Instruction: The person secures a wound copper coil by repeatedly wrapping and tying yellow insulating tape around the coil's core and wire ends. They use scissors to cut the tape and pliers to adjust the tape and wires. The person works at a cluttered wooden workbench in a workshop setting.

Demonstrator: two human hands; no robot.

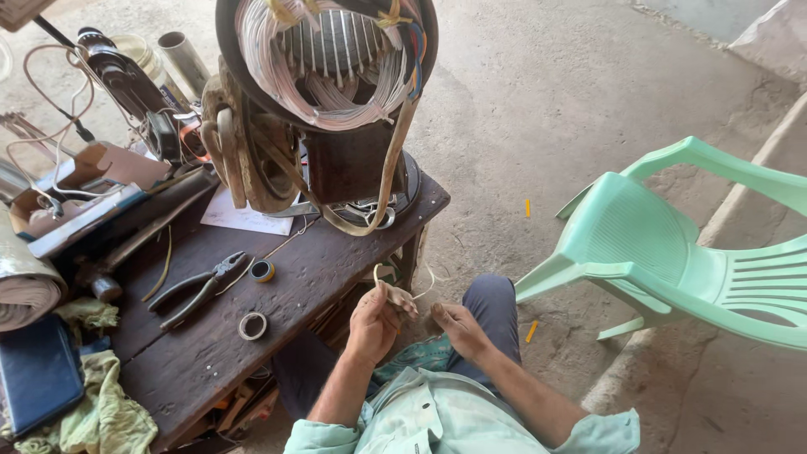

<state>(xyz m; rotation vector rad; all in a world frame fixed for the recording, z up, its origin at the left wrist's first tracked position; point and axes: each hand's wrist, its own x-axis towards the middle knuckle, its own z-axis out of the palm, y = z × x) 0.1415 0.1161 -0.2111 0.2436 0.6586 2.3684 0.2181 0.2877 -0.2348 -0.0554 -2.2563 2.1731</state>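
Seated at a dark wooden desk [336,252], we hold a short strip of pale tape or sleeving [395,294] just off the desk's near edge, above our lap. Our left hand [372,324] has its fingers [388,304] pinched around the strip's lower end, while a thin whitish thread [424,286] loops from the strip towards the right. Our right hand [458,329] lies just beside the left with the fingers curled loosely; we cannot tell whether it grips the thread. On the desk above our hands stands a motor stator [324,92], its round frame packed with pale copper windings, and a flat beige band [387,193] hangs from it down to the desk top. Left of our hands, a pair of pliers [197,286] lies on the wood with two small rolls of tape near it, a blue and yellow one [263,271] and a grey one [252,326]. A mint-green plastic chair [672,252] stands on the concrete floor [538,109] to our right.
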